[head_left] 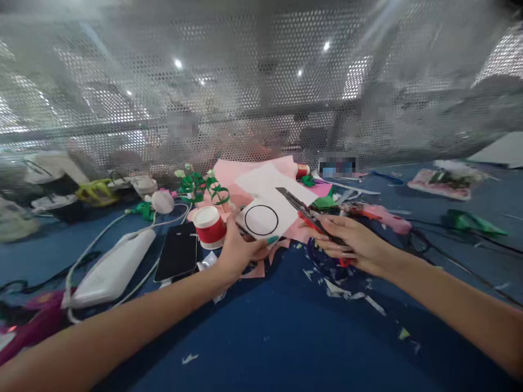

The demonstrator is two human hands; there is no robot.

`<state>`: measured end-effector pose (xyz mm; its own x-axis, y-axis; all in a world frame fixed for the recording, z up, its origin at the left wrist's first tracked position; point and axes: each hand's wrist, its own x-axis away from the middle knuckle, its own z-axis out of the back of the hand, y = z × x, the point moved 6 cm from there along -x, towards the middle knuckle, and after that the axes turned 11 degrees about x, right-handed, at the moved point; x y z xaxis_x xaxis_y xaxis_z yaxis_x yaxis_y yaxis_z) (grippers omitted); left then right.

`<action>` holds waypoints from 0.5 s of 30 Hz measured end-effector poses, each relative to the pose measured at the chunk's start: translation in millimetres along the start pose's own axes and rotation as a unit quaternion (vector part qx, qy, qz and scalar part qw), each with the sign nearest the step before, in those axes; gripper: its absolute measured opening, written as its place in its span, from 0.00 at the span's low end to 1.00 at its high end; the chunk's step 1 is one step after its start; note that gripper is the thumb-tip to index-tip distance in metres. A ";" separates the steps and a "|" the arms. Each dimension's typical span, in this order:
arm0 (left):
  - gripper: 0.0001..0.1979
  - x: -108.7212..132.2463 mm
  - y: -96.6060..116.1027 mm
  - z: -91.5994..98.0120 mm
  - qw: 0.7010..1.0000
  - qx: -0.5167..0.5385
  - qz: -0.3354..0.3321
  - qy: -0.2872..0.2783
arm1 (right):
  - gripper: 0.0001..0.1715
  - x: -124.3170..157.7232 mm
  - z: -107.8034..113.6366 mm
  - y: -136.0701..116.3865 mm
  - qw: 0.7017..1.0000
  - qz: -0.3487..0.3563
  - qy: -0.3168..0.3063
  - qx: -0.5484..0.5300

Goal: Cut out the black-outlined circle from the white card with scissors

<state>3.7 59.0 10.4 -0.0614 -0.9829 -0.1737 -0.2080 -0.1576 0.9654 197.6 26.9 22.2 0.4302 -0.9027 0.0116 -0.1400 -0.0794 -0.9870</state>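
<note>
The left hand (237, 249) pinches the near left edge of a white sheet (261, 220) marked with a black circle, holding it over pink paper (229, 177) near the middle of the counter (261, 337). The right hand (347, 242) is closed around red-and-black scissors (300, 206), the tip pointing left past the circle's upper right; whether the blades touch the sheet cannot be told. A red-and-white cup (209, 228) stands just beside the left hand, with a phone (177, 253) and a white power bank (114, 267) farther left. Green paper curls (195, 189) rise behind the cup. Paper scraps (337, 288) lie scattered below the right hand, and a pink glue gun (386, 216) lies beyond it, to the right.
</note>
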 end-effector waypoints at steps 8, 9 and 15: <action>0.45 3.2 2.7 -2.2 1.000 0.005 -0.017 -0.015 | 0.13 -3.5 13.5 2.2 0.998 0.003 0.066 0.018; 0.44 3.7 2.8 -2.9 1.000 0.005 -0.010 -0.016 | 0.14 -3.5 15.3 1.9 0.997 0.005 0.075 0.026; 0.45 6.0 5.6 -7.3 0.999 0.032 0.003 -0.041 | 0.19 -4.9 17.9 2.6 0.995 0.016 0.086 0.037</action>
<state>9.3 51.5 16.2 -0.1415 -0.9723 -0.1862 -0.2700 -0.1430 0.9522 211.1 38.7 16.8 0.2665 -0.9638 0.0003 -0.0834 -0.0233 -0.9962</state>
